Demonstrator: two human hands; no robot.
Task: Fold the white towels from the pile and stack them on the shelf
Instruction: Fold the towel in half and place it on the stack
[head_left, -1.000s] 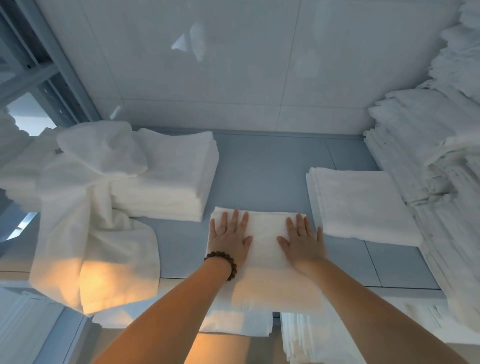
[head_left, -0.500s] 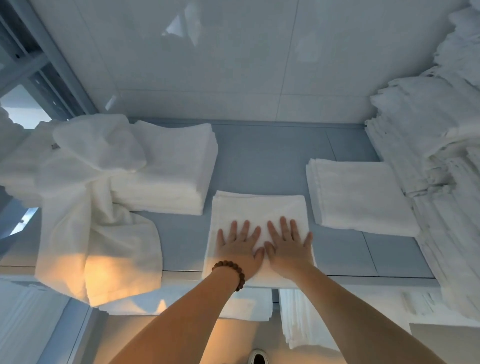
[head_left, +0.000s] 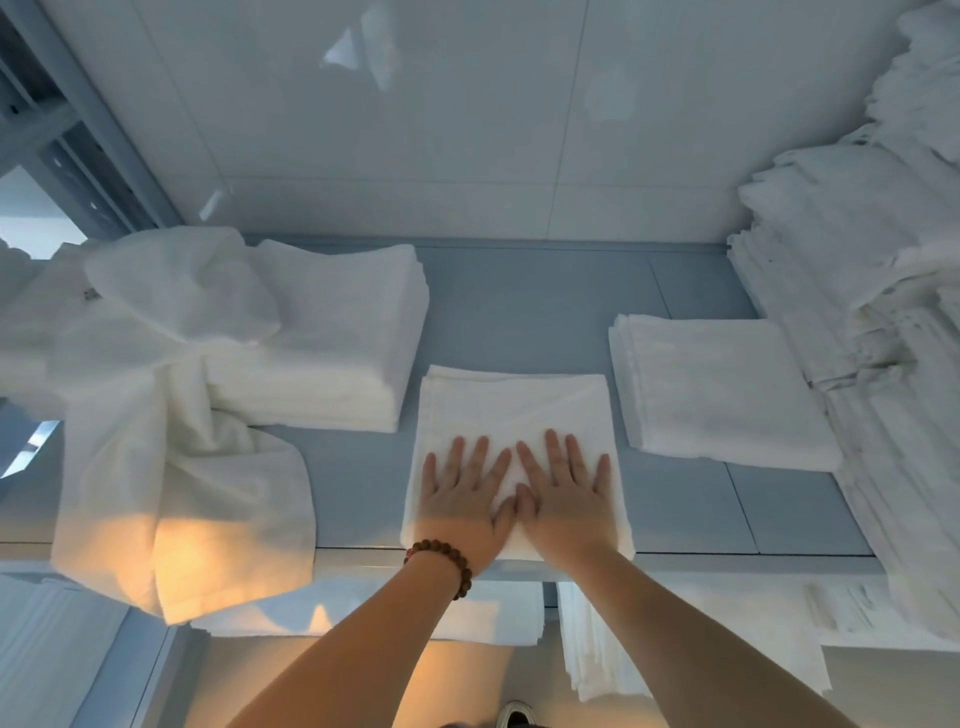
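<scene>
Folded towel (head_left: 511, 410) lies on the shelf (head_left: 519, 312) under the flat, straight-fingered left hand (head_left: 462, 501) and right hand (head_left: 566, 501).

Shelf (head_left: 519, 312): flat grey-blue deck with a pale front lip; panel seams ran front to back on the right half. Five lots of white cloth sat on it. Centre, at the front: a single folded towel (head_left: 514, 405), roughly square, its near edge reaching the lip. Left rear: a thick stack of folded towels (head_left: 343, 358), edges well squared. A loose towel (head_left: 176, 483) lay crumpled over that stack's left part, trailed down onto the deck and hung past the front lip. Right of centre: a low folded stack (head_left: 722, 389), just beside the centre towel, not touching. Far right: a tall ragged pile (head_left: 883, 322), running from back to front.
</scene>
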